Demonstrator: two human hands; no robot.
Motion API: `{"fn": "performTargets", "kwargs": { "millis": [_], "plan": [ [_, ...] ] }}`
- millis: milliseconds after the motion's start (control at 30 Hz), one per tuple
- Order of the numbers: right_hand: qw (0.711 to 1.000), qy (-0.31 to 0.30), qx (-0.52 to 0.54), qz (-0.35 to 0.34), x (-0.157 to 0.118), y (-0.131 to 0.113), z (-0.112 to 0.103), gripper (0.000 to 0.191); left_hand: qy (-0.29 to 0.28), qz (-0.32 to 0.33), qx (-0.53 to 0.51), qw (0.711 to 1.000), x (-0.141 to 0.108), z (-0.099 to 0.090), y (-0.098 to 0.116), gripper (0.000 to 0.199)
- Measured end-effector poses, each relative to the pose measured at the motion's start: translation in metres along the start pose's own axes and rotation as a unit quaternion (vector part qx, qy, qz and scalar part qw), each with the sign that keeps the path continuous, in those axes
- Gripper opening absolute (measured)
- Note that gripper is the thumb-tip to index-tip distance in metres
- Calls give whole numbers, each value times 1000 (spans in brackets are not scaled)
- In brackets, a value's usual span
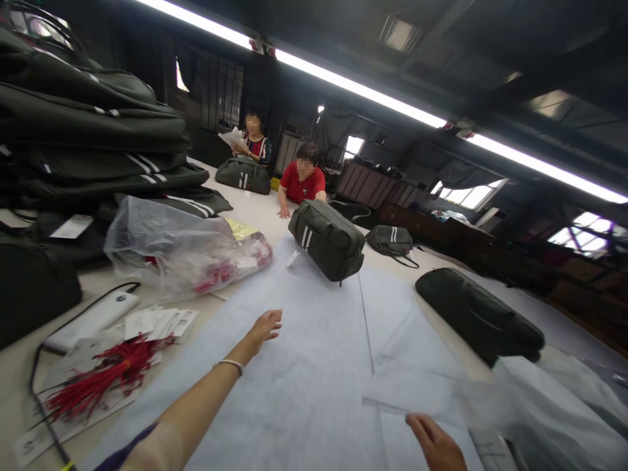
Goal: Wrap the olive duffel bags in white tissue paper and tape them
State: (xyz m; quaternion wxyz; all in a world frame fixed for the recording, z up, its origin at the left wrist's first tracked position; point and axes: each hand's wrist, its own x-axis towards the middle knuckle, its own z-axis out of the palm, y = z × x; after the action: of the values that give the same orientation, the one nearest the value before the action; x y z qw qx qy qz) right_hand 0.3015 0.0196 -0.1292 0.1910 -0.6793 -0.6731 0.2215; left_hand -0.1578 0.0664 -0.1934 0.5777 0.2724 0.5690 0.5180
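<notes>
My left hand (263,330) reaches over pale, thin sheets (314,353) spread across the table. It holds nothing, and its fingers are apart from the thumb. Low on the right, my right hand (436,443) hovers above the same sheets with fingers extended and nothing visible in them; part of it is cut off by the frame. Beyond both hands a dark green bag (326,239) with two white stripes stands tilted, a small white tag (292,259) hanging from it. A person in a red shirt (303,183) leans in behind this bag, one arm partly hidden by it.
Dark striped bags (98,124) are piled high at left. Nearby lie a clear plastic bag (161,248), red tag strings (115,373), white tags (159,324) and a power bank (93,320) with a cable. More dark bags (481,314) lie right. Another person (254,140) holds paper.
</notes>
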Motion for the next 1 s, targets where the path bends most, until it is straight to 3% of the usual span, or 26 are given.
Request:
{"fn": "performTargets", "kwargs": {
  "millis": [133, 233, 333, 467, 567, 633, 700, 833, 933, 1000],
  "plan": [
    [999, -33, 29, -11, 41, -53, 40, 54, 20, 15, -39, 999, 10, 9, -2, 78],
    [995, 3, 101, -13, 82, -88, 64, 63, 17, 12, -89, 996, 19, 8, 7, 80],
    [981, 75, 172, -53, 145, -123, 63, 90, 17, 6, -132, 991, 34, 8, 24, 81],
    [968, 144, 58, -198, 239, -172, 44, 108, -3, -22, -168, 986, 63, 28, 39, 81],
    [934, 126, -81, -324, 293, -208, 46, 100, -23, -49, -197, 979, 87, 57, 38, 84],
    [912, 104, -155, -366, 315, -226, 54, 91, -33, -64, -216, 974, 101, 78, 34, 88],
    [898, 120, -211, -367, 327, -240, 62, 82, -36, -74, -232, 969, 114, 98, 29, 94],
    [872, 169, -270, -372, 335, -252, 70, 41, -33, -93, -257, 961, 136, 128, 20, 94],
    [878, 176, -268, -356, 340, -257, 73, 28, -30, -114, -283, 952, 154, 143, 13, 95],
    [879, 165, -267, -359, 338, -261, 76, 20, -14, -93, -325, 941, 164, 150, 11, 100]
  ]
}}
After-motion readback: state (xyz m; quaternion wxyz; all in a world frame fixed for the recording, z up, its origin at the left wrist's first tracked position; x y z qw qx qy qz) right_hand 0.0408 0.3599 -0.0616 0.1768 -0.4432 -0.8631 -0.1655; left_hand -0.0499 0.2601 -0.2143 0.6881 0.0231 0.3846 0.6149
